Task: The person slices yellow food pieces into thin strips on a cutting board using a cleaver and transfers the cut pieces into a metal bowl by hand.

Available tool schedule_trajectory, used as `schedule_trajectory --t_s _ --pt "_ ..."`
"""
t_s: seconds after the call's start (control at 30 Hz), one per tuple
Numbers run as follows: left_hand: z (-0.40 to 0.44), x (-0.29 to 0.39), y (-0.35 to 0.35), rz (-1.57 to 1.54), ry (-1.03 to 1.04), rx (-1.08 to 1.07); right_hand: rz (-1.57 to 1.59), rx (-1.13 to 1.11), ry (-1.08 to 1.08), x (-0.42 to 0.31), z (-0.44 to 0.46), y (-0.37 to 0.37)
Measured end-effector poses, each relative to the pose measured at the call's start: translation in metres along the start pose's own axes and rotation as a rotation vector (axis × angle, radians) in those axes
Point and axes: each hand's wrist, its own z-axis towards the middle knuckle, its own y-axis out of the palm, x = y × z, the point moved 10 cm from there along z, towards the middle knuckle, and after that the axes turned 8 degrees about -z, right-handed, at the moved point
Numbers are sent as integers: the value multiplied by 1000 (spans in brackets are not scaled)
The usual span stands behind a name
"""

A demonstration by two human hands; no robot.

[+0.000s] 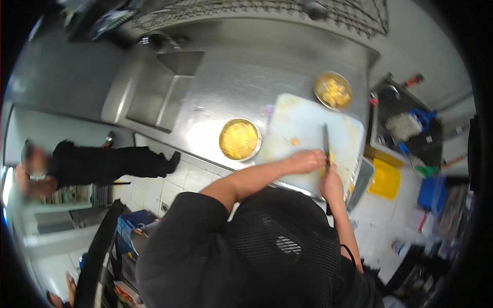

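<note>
On the steel counter lies a white cutting board. My right hand grips the handle of a knife, whose blade points away from me over the board. Close beside the blade is my left hand, fingers curled together; what they hold is hidden. Yellow pieces lie along the knife, and a small orange-brown piece sits alone on the board. Left of the board, a metal bowl holds yellow shreds. Another bowl with yellow chunks is at the board's far right corner.
A sink is set into the counter at the left, and a wire rack hangs above the far edge. At the right are a grey bin and a yellow container. A person in black stands at the left.
</note>
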Motion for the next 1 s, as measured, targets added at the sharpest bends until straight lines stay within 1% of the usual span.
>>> schedule_trajectory --t_s 0.07,0.17,0.2,0.23,0.27,0.33,0.37,0.4,0.43,0.47,0.5,0.53,0.57,0.6,0.63,0.67,0.7,0.73,0.77,0.8,0.83,0.87,0.9,0.93,0.97,1.0 --pt "1 -1 0 -38 -50 -32 -6 1 -16 4 4 5" --pt "-2 -11 8 -80 -129 15 -4 1 -46 -2 3 -1" --pt "-2 -9 10 -115 -95 41 -34 4 -59 -6 3 -2" --pt "-4 -9 7 -148 -59 65 35 7 -49 -6 8 4" --pt "-5 -9 6 -111 -72 39 102 2 -27 5 12 14" --pt "0 -1 -8 -61 -93 23 282 -90 97 78 57 86" --pt "2 5 -17 -55 -96 28 282 -88 70 58 52 70" --pt "3 9 -23 -56 -97 32 179 -66 4 22 25 30" --pt "3 5 -29 -72 -123 64 75 -42 -57 0 11 7" --pt "5 12 -41 -63 -125 68 74 -40 -67 15 21 24" --pt "7 16 -65 -132 -222 74 166 -40 -38 46 41 55" --pt "7 20 -94 -198 -319 79 260 -38 -11 62 56 73" --pt "5 25 -128 -285 -335 125 261 -35 -22 50 49 58" --pt "2 33 -171 -371 -348 172 161 -45 -22 17 24 22" --pt "-8 50 -227 -396 -397 247 62 -54 -20 -2 11 2" --pt "-20 81 -292 -418 -360 353 63 -50 -29 -2 13 1" --pt "-43 106 -355 -273 -315 469 69 -47 -53 0 14 3" --pt "-73 136 -412 -218 -288 495 75 -45 -75 2 15 5" --pt "-94 201 -466 -255 109 663 80 -52 -67 7 19 10" --pt "-118 256 -502 -114 244 707 82 -50 -70 23 30 28" --pt "-140 300 -524 -46 420 694 195 -25 -61 53 51 59" --pt "-168 333 -543 -46 528 676 307 0 -50 69 62 73" --pt "-196 352 -561 5 596 712 325 -4 -42 68 62 70" --pt "-223 361 -580 -43 667 801 342 -9 -34 66 59 66" --pt "-245 363 -601 13 659 881 244 -33 -15 43 41 40" --pt "-256 357 -605 14 658 881 244 -33 -16 27 26 19"
